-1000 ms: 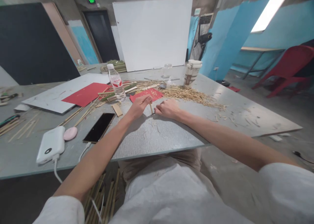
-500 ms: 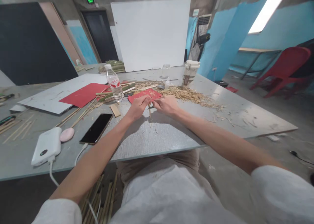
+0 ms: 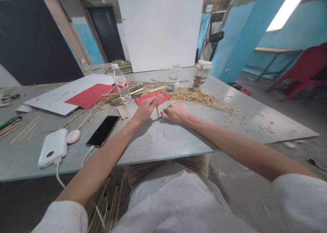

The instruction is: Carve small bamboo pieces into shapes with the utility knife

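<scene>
My left hand point(image 3: 147, 110) is closed on a thin straw-coloured stalk point(image 3: 157, 112), which points down from its fingertips toward the tabletop. To its right, my right hand point(image 3: 176, 112) rests low over the table with curled fingers, its thumb side close to the stalk's lower end. What that hand holds, if anything, is hidden. Behind both hands lies a red sheet point(image 3: 163, 96) sprinkled with pale scraps. A heap of dry straw point(image 3: 201, 98) spreads to the right of the sheet.
A water bottle point(image 3: 122, 85) stands left of the red sheet, a paper cup point(image 3: 202, 75) at the back right. Nearer me are a phone point(image 3: 103, 131), a white power bank point(image 3: 53, 148) with a cable, and a small wooden block point(image 3: 122, 112). The table's edge point(image 3: 166, 156) runs before my lap.
My hands have moved apart; the right has dropped slightly toward the table, and more of the stalk shows below my left hand. The whole view has shifted a little.
</scene>
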Action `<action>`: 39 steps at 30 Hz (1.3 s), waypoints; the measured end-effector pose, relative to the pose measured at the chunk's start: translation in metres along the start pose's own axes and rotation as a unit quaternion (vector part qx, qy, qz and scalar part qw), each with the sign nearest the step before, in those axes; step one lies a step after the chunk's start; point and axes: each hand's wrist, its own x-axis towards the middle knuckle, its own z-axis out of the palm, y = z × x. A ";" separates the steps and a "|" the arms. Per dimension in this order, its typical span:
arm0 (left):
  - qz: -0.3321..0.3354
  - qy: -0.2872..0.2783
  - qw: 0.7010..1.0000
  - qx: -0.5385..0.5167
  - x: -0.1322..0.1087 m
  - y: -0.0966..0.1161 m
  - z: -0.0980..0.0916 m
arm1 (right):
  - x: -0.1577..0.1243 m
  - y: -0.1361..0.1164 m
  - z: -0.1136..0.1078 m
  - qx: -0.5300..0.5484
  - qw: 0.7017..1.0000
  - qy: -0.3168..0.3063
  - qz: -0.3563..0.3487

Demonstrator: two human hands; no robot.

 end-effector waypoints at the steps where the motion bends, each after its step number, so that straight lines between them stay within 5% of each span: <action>1: 0.000 -0.001 1.000 0.002 0.000 0.000 0.001 | 0.000 -0.001 0.000 0.000 1.000 -0.001 -0.001; 39: 0.010 0.008 1.000 0.013 0.000 0.003 0.000 | -0.004 -0.004 -0.004 -0.003 1.000 0.012 0.003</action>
